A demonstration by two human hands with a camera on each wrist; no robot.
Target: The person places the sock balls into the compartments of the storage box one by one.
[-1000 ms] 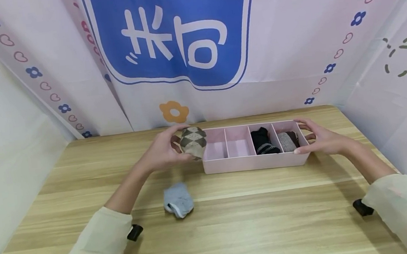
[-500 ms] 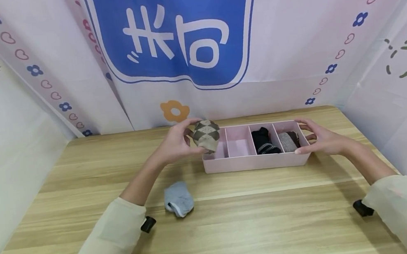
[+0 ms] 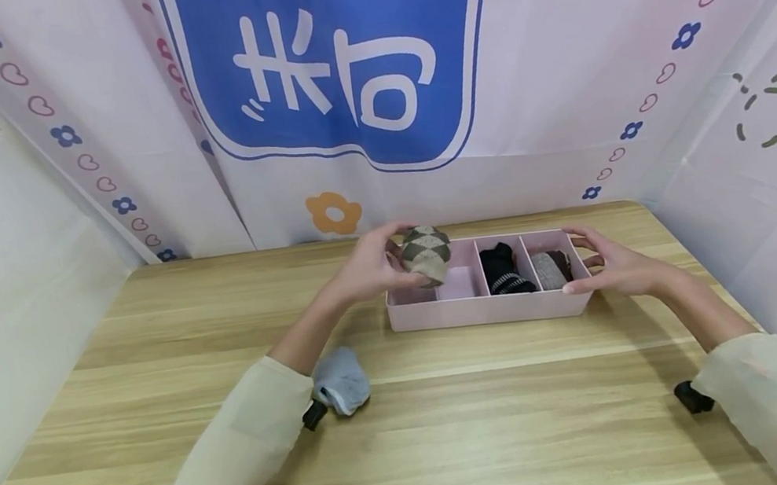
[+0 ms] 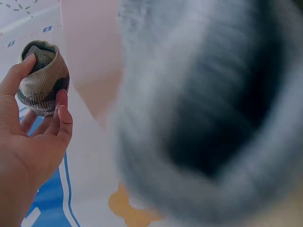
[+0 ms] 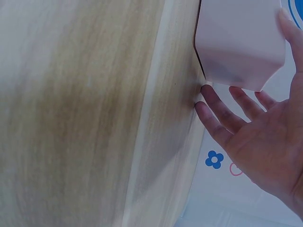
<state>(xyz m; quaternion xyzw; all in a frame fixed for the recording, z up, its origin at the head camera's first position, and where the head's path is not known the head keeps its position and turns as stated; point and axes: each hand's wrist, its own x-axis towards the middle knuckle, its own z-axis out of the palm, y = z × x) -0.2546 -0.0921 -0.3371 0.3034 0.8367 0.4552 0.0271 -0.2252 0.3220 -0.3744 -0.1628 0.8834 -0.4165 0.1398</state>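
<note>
My left hand point(image 3: 376, 263) pinches a rolled sock point(image 3: 427, 256) with a brown and beige diamond pattern, above the left part of a pink divided box point(image 3: 484, 311). In the left wrist view, thumb and fingers hold the sock point(image 4: 45, 82) with its folded opening up. My right hand point(image 3: 614, 264) grips the box's right end, thumb at the front rim and fingers at the back. Inside the box are a rolled black sock point(image 3: 503, 270) and, in the rightmost compartment, a rolled grey and brown sock point(image 3: 549, 269).
A light blue-grey sock point(image 3: 343, 381) lies on the wooden table point(image 3: 493, 421), beside my left forearm. It looms large and blurred in the left wrist view. A printed cloth point(image 3: 544, 100) hangs behind the table's far edge.
My left hand has carried the diamond-patterned sock rightward, from beside the box's left end to above its left compartments. My right hand and the box have stayed put.
</note>
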